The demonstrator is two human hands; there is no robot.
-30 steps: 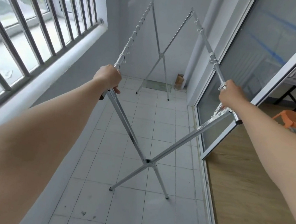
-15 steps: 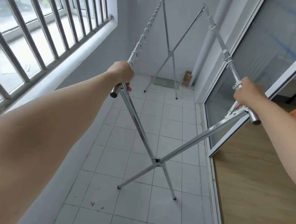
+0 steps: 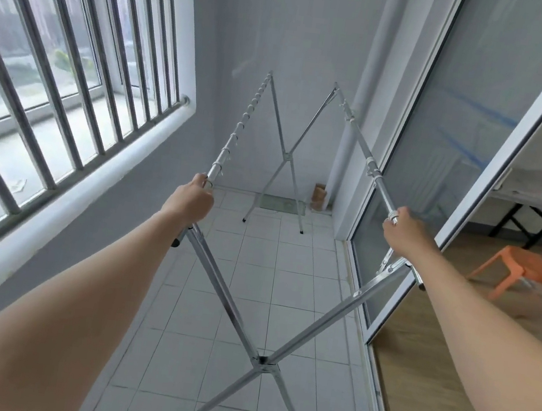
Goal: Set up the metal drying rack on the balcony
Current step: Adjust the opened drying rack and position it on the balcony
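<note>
Metal drying rack (image 3: 261, 362) stands opened lengthwise on the white tile floor (image 3: 254, 272) of the balcony, between the barred window (image 3: 72, 82) and the sliding glass door (image 3: 414, 176). Near X-frame feet planted close to the person; far X-frame by the end wall.

Left hand (image 3: 191, 200) clenched round the left top rail (image 3: 238, 132), just ahead of its capped end. Right hand (image 3: 404, 231) wrapped round the right top rail (image 3: 363, 148) at the same station, fingers closed on the tube. Holding both rails near the near-end joints gives even leverage to spread or shift the frame without twisting it. Rails run roughly parallel to the walls, so the rack likely fits the narrow floor only in this orientation.

Whether all four near and far feet bear on the tile is hard to judge; the far ones are small in view.

Versus half a second ago: both hands have slid forward along the rails, so more of each rail end now trails behind the wrists. Grips unchanged in kind. The rack sits lower in view and more of the orange stool (image 3: 513, 268) indoors shows, consistent with the head turning.
</note>
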